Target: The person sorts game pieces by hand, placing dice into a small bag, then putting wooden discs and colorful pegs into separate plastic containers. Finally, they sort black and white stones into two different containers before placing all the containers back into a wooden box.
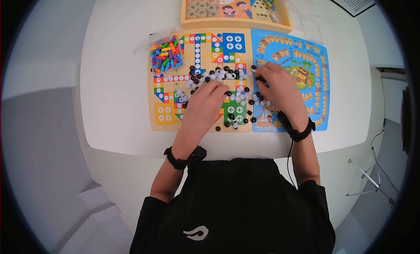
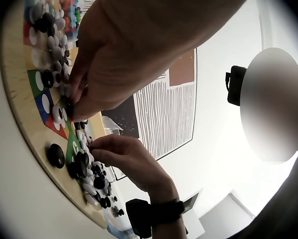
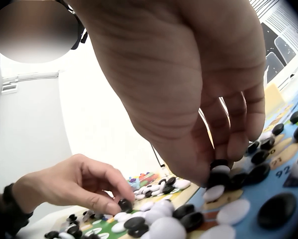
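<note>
Black and white round pieces (image 1: 238, 97) lie scattered over two game boards. My left hand (image 1: 204, 106) is over the beige board (image 1: 157, 122); in the right wrist view its thumb and fingers pinch a black piece (image 3: 125, 205). At the blue board's left side is my right hand (image 1: 282, 88), palm down. The right wrist view shows its thumb and fingertips pinching a black piece (image 3: 218, 179), with a white piece (image 3: 221, 169) against it. The left wrist view has my left hand (image 2: 124, 55) near the camera, its fingertips partly hidden, and my right hand (image 2: 131, 158) beyond.
A clear box of colourful pegs (image 1: 166, 56) stands on the beige board's upper left. Behind the boards is a wooden tray (image 1: 236, 23) with round wooden pieces and a booklet. The blue board (image 1: 321, 79) extends right. Printed sheets (image 1: 348, 0) lie at the table's far edge.
</note>
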Available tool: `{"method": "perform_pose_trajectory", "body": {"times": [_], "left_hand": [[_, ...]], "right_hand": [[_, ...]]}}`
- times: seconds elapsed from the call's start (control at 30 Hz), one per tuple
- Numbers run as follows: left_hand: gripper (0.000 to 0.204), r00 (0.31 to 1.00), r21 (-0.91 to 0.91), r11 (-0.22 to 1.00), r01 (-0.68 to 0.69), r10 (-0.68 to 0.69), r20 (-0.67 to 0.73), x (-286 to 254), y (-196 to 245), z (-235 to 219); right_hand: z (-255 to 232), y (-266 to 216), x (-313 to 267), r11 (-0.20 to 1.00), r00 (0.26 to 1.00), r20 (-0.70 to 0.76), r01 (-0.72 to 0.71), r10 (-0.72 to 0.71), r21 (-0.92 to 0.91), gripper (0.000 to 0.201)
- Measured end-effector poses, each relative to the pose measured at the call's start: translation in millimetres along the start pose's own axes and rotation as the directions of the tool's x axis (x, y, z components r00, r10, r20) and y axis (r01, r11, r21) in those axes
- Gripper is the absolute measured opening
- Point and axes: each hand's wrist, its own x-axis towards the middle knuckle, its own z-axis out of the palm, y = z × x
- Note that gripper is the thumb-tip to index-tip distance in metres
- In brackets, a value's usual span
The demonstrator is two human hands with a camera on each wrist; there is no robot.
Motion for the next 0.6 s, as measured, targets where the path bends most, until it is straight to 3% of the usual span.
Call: {"method": "perform_pose_trajectory", "body": {"times": [0.03,0.27,0.5,0.6], "left_hand": [[0.019,1.000,-0.001,1.000,0.000,0.000,-0.004,0,-1,1],[0.017,0.998,-0.049,0.997,-0.063,0.063,0.007,12,-2,14],[0.015,0.990,-0.143,0.980,-0.135,0.140,0.026,31,6,33],[0.015,0.985,-0.186,0.973,-0.136,0.153,0.078,38,10,42]], "right_hand": [[-3,4,-2,0.996,0.996,-0.018,-0.083,0.084,0.033,0.011],[-26,37,-30,0.953,0.965,-0.040,-0.247,0.257,0.174,0.018],[-36,41,-62,0.936,0.941,-0.086,-0.309,0.327,0.169,0.022],[-37,42,-73,0.954,0.945,-0.152,-0.270,0.289,0.129,0.023]]}}
